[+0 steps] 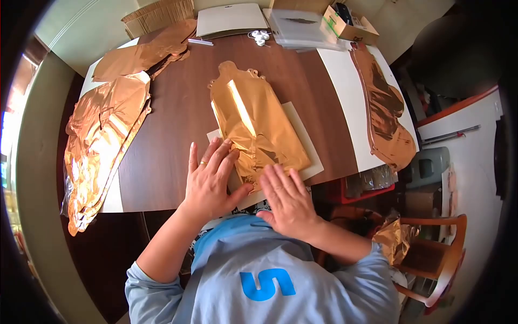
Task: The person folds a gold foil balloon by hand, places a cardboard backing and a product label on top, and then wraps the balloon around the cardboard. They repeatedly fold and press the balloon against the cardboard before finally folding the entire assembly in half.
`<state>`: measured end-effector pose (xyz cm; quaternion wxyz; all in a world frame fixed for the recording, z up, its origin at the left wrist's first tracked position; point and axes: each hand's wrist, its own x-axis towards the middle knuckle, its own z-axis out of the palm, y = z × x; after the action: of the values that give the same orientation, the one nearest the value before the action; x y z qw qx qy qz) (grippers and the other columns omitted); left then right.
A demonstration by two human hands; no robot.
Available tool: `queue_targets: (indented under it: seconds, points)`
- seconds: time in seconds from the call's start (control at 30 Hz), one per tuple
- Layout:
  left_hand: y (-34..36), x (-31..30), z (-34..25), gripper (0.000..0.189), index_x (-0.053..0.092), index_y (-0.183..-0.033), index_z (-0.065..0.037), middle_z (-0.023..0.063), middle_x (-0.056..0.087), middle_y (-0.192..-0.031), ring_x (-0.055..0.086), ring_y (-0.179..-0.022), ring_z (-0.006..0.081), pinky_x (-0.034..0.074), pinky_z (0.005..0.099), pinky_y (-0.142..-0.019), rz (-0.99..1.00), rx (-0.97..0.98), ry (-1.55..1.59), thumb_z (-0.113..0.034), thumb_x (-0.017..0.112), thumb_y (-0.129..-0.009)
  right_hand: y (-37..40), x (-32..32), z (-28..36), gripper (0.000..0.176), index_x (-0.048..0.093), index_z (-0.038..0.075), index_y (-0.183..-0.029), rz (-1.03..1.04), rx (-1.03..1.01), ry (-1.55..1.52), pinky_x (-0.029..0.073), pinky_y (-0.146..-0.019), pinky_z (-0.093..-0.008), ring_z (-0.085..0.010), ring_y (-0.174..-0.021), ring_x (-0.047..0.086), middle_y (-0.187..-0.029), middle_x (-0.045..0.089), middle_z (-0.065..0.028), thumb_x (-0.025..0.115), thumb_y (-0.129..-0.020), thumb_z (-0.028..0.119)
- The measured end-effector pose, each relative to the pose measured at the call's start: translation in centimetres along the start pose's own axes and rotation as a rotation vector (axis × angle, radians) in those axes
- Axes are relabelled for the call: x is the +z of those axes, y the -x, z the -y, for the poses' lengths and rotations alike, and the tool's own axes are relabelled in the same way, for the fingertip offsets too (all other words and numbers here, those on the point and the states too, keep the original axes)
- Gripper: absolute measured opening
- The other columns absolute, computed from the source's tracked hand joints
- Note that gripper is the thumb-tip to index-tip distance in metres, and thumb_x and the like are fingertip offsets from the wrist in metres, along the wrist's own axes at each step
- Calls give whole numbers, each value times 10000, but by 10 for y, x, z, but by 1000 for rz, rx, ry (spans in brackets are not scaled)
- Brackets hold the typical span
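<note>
A flat, uninflated gold foil balloon (253, 113) lies in front of me, its small tabs toward the far end. Beneath it a white board (310, 156) sticks out on both sides, near the table's front edge. My left hand (212, 175), with a ring on one finger, rests its spread fingers on the balloon's near left edge. My right hand (286, 200) is stretched out flat, fingertips at the near end of the foil. Creases run across the foil between the two hands. Neither hand grips anything that I can make out.
Copper-gold foil pieces lie piled on the left (108, 124), far left (143, 51) and right (383, 108) of the brown table (178, 108). At the back are white sheets (232, 20), a clear plastic box (299, 27), and a small carton (350, 27). A wooden chair (431, 259) stands right.
</note>
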<state>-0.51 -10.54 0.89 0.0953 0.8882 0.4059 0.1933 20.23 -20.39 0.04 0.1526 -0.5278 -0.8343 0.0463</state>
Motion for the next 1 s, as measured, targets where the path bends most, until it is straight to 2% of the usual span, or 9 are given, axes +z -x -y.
queue_targets:
  seconds: [0.1,0.27,0.4,0.5,0.53,0.67,0.77,1.0]
  points:
    - [-2,-1,-2,690,554,-1321,-61,133,528,-1413,421,-1397,331,111,590,-1190,9,-9,0,-479,725,-799,10,-7,-11,779,401,-84,-1436,-7,96,139,229,-1177,-549,-402,-1428,344,-1504,396,-267,495,-956,524]
    - [-2,-4,-2,699,549,-1328,-69,126,527,-1415,421,-1397,327,106,590,-1191,19,-17,6,-486,727,-796,16,-18,-19,778,396,-97,-1430,-2,232,238,212,-1157,-616,-422,-1417,351,-1490,404,-280,516,-947,501]
    - [-2,-2,-1,714,530,-1345,-73,120,534,-1409,433,-1388,327,116,594,-1185,12,-18,-6,-496,716,-801,-4,-28,-4,757,398,-87,-1434,-18,99,38,199,-1171,-591,-426,-1427,330,-1491,398,-282,520,-962,493]
    - [-2,-1,-2,719,523,-1347,-70,118,538,-1407,451,-1372,328,138,599,-1178,-11,-16,-17,-519,696,-812,-14,-8,11,758,397,-79,-1438,-15,-47,-115,193,-1179,-578,-415,-1438,317,-1507,379,-275,522,-962,497]
    - [-2,-1,-2,724,518,-1350,-70,116,538,-1409,450,-1373,326,135,600,-1178,-8,-18,-20,-520,696,-812,-14,0,12,765,398,-56,-1450,26,-38,-125,190,-1178,-588,-439,-1439,297,-1525,349,-275,533,-953,509]
    - [-2,-1,-2,734,517,-1344,-71,107,531,-1419,408,-1410,326,85,599,-1189,19,-47,23,-482,746,-781,-6,0,3,784,394,17,-1482,31,52,16,196,-1157,-626,-505,-1423,271,-1537,317,-289,554,-924,544]
    - [-2,-2,-3,737,519,-1337,-66,106,529,-1417,399,-1415,329,71,600,-1190,28,-49,31,-481,753,-775,5,-6,-12,798,374,24,-1497,17,125,31,203,-1148,-633,-504,-1422,273,-1538,305,-303,536,-926,558]
    - [-2,-4,-3,722,532,-1319,-61,113,531,-1410,401,-1412,333,64,599,-1191,34,-43,27,-486,750,-778,17,-18,-27,871,291,-36,-1515,71,281,142,157,-1155,-638,-495,-1439,252,-1554,247,-332,482,-942,592]
